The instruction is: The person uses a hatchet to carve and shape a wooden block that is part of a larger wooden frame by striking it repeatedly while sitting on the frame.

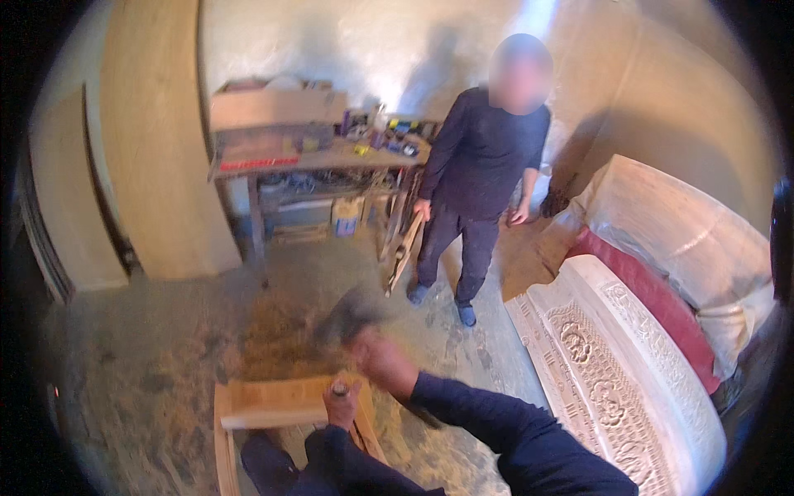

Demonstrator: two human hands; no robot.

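My left hand (341, 405) is closed around an upright tool with a round-ended handle (339, 388); its lower end is hidden. It is at the right side of a light wooden frame (277, 392) low in front of me. Ahead and to the right, my right hand (378, 357) is raised and blurred by motion. Its fingers are closed on a dark, blurred tool (351, 316), perhaps a mallet or hammer, which points up and to the left, apart from the handle in my left hand.
A person (488, 157) in dark clothes stands ahead, holding a long wooden piece (404, 255). Behind is a cluttered workbench (322, 157). Tall wooden boards (157, 149) lean at the left. Carved pale panels (595, 372) lie at the right beside a plastic-covered stack (686, 240).
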